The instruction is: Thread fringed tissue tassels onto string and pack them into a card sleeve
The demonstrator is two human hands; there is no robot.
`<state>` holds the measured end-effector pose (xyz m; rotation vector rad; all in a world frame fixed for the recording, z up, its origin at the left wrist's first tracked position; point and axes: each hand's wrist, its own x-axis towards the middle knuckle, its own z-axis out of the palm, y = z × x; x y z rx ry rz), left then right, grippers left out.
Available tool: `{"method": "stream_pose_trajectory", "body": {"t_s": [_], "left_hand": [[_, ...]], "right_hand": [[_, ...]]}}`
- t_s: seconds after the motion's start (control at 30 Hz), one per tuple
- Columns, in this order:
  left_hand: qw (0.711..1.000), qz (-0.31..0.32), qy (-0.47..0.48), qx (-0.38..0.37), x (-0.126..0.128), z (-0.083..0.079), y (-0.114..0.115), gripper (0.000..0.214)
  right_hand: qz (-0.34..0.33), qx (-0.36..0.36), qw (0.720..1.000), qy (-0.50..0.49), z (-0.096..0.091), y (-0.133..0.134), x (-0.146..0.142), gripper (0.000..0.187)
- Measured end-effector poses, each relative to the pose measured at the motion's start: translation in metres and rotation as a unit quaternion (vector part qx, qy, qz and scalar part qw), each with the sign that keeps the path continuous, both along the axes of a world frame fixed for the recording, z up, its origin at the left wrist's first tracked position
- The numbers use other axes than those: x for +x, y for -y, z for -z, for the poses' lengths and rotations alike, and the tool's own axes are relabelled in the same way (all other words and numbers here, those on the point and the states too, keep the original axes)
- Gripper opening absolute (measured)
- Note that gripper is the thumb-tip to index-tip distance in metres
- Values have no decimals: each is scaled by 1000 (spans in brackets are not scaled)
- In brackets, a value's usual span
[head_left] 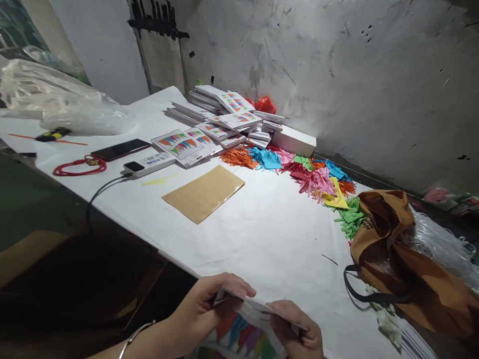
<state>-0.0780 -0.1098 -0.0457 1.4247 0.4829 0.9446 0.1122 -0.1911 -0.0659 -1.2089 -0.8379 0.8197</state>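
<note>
At the table's near edge, my left hand (204, 306) and my right hand (299, 326) grip the top edge of a printed paper packet (243, 339) from either side. Its front carries a picture of coloured tassels, and the lower part runs out of the frame. The top edge looks slightly bowed, with the fingers of both hands closed over it. Beyond my hands a flat brown paper sheet or envelope (204, 194) lies on the white table (269, 244). Farther back, a similar printed packet (187, 144) lies picture side up.
Several stacked packets (228, 119) and a white box (295, 139) stand by the wall. Fringed paper tassels (314, 179) line the back edge. A brown bag (389, 249) sits right; a phone (120, 148), power bank (148, 163), red cord (80, 167) and plastic bag (60, 97) lie left.
</note>
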Motion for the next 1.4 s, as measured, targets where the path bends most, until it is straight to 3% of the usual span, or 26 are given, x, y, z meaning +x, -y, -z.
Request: {"method": "stream_pose_trajectory", "body": {"t_s": [0.13,0.2,0.3,0.4,0.57,0.7,0.8,0.93,1.03,1.13,1.2,1.33,1.4], "left_hand": [[999,-18,29,-5,1,-5,-2,14],[997,11,-3,-72,2,-10,-4,11],[986,37,-53,-155,5,-14,-6,25],[991,-16,-67,-111,9,-11,-3,7],[994,-56,-28,-93,10,-1,0,17],[997,32,-23,-59,0,-10,-12,20],[995,77,-58,-36,-8,-21,-17,31],[989,30,-144,-36,-8,-26,-10,41],[985,-2,-170,-40,-5,-24,-5,33],[988,-13,-152,-32,-3,-23,-5,28],[989,-13,-140,-51,-3,-23,-5,26],[989,-11,-128,-77,-3,-21,-4,28],[990,-10,-128,-61,-3,-20,-4,27]], "right_hand": [[-9,0,1000,-26,-5,-3,2,16],[-26,-45,998,-36,-9,-5,4,18],[-40,-104,992,-63,-15,-6,3,36],[-36,-112,990,-84,-18,-7,0,27],[7,-72,991,-112,-14,-8,-5,35],[-7,62,996,71,-8,-6,2,20],[4,167,952,258,-6,-4,7,16],[43,226,863,450,-6,-3,12,36],[65,227,814,531,-11,-3,19,45],[26,252,787,563,-17,-4,25,48],[1,241,806,541,-19,-4,26,43],[-26,158,911,380,-16,-4,20,21],[-41,148,929,336,-14,-4,18,20]]}}
